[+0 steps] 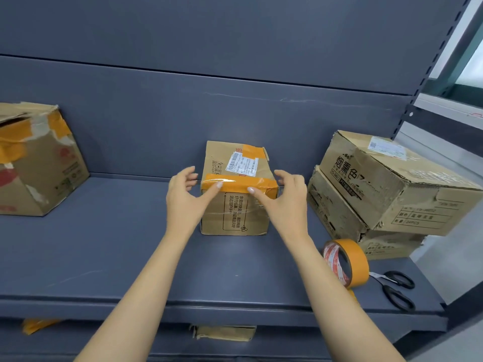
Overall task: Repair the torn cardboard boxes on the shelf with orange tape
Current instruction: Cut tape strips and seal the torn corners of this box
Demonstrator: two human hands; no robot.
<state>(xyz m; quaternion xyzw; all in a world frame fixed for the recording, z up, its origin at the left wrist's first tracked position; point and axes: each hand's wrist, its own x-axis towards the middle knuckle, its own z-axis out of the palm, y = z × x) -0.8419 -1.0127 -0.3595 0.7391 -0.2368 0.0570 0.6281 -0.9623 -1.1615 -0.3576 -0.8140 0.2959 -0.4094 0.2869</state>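
A small cardboard box (pixel 235 194) stands mid-shelf near the back panel of the grey metal shelf (pixel 117 257). An orange tape strip (pixel 239 183) runs along its top front edge. The left hand (pixel 183 197) and right hand (pixel 285 197), fingers spread and holding nothing, press their thumbs on the strip. Near the shelf's right front corner stands the orange tape roll (pixel 346 262), scissors (pixel 394 287) just beside it.

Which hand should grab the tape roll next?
Probably the right hand. The tape roll stands on the shelf just beside the right forearm, with the scissors there too. The left hand would have to cross over.
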